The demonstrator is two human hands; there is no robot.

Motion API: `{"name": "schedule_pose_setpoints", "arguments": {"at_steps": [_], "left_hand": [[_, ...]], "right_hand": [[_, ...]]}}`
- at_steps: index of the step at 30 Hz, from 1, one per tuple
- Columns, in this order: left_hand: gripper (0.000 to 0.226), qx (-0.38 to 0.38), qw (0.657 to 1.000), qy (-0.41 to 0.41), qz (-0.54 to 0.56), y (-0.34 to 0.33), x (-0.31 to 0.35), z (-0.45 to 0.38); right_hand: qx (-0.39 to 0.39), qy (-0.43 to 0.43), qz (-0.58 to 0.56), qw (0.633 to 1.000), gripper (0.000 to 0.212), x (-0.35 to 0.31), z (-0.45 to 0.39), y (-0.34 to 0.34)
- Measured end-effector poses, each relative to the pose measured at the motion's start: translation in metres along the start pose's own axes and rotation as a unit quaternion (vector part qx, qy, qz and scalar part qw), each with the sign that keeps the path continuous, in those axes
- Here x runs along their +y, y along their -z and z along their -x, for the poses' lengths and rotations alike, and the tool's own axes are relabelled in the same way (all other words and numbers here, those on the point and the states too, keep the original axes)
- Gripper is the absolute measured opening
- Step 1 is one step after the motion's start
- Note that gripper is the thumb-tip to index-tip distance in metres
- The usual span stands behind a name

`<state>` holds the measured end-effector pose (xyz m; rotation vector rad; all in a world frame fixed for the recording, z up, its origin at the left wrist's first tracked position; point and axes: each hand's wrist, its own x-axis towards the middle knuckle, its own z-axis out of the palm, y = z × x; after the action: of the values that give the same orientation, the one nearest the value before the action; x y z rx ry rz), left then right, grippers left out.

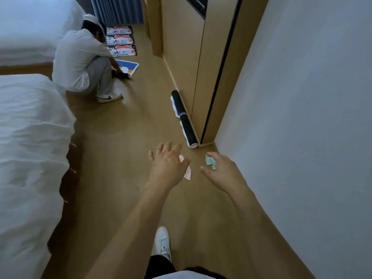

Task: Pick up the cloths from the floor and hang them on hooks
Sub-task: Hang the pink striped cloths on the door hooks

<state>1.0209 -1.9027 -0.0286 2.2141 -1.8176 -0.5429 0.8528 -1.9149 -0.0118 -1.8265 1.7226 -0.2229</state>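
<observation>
Two small cloths lie on the wooden floor near the wall. A pink striped cloth (187,172) shows partly under my left hand (167,164), whose fingers are spread above it. A green patterned cloth (210,161) lies just beyond my right hand (223,170), which hovers over it with relaxed fingers. Neither hand holds anything. No hooks are in view.
Two rolled black mats (182,115) lie along the wooden cabinet (181,57) ahead. White beds (30,127) stand on the left. A person in white (84,59) crouches farther off beside flat mats (120,41). A white wall (302,117) runs on the right. My white shoe (162,241) is below.
</observation>
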Motion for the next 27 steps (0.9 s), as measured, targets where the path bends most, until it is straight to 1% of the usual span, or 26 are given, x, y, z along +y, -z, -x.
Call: {"name": "schedule_pose_setpoints", "arguments": {"at_steps": [4,10,17,20,23,27], "left_hand": [[0.057,-0.021,1.000,-0.018,-0.010,0.005,-0.018,-0.065],[0.054,-0.056,0.998,-0.032,-0.024,-0.006,-0.038,-0.141],[0.056,-0.099,0.993,-0.012,-0.060,-0.027,-0.053,-0.230],[0.056,-0.112,0.991,-0.009,-0.077,-0.040,-0.055,-0.273],[0.056,-0.144,0.986,0.004,-0.085,-0.055,-0.055,-0.316],[0.055,-0.171,0.981,0.008,-0.090,-0.081,-0.059,-0.371]], "right_hand": [[0.012,-0.035,-0.015,0.999,0.059,-0.015,-0.050,-0.004],[-0.015,-0.084,-0.014,0.996,0.060,-0.014,-0.113,-0.014],[-0.050,-0.104,-0.036,0.993,0.059,0.001,-0.197,-0.024],[-0.066,-0.115,-0.054,0.990,0.060,0.012,-0.246,-0.026],[-0.084,-0.132,-0.064,0.986,0.058,0.021,-0.294,-0.027],[-0.112,-0.148,-0.055,0.981,0.056,0.037,-0.357,-0.034]]}}
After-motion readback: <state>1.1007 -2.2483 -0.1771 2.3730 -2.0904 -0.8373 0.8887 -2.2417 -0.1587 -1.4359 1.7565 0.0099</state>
